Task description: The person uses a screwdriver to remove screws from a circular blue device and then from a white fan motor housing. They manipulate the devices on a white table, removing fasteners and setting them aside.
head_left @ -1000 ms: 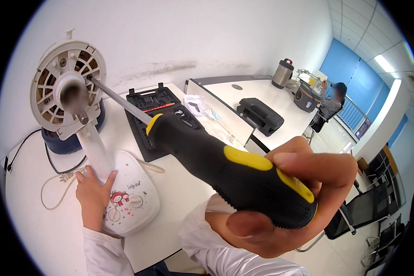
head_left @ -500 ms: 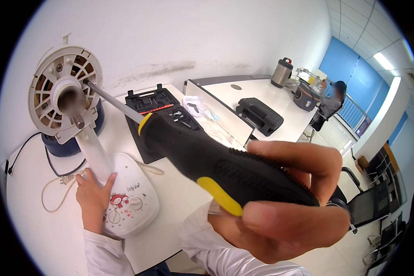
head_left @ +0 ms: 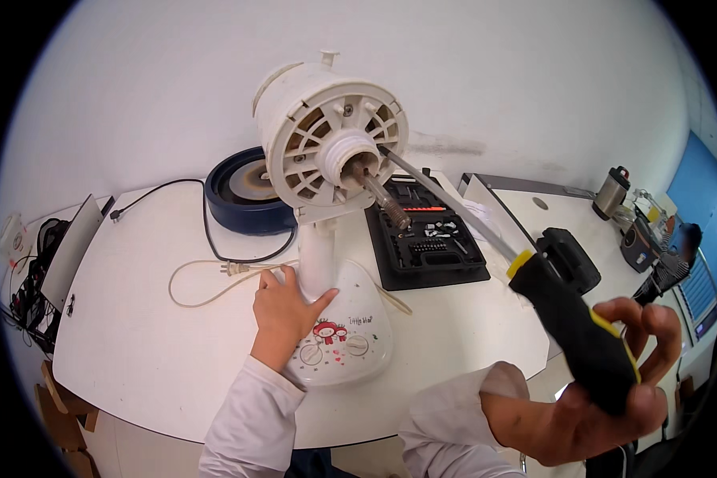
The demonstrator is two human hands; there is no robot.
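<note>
A white table fan [head_left: 338,147] without grille or blades stands on the desk, its round motor housing and bare threaded shaft facing me. My left hand [head_left: 287,315] grips the foot of its neck, the thumb spread over the white base [head_left: 346,350] with two knobs and red cartoon figures. In my right hand [head_left: 613,390] is a long screwdriver [head_left: 570,323] with a black and yellow handle, held at its rear end by the fingertips. Its shank runs up to the right side of the housing's front, where the tip meets a hole beside the central collar.
Behind the fan sits a round dark blue appliance [head_left: 243,211] with a black cord. A pale plug cord [head_left: 187,283] loops left of the base. An open black tool case [head_left: 430,255] lies to the right. Beyond a divider are another black case [head_left: 566,259], a steel flask [head_left: 612,193] and a seated person [head_left: 677,255].
My view has swung left, so the fan appears farther right. The right hand and screwdriver handle are farther from the camera, the handle turned in the fingers. The left hand stays on the base.
</note>
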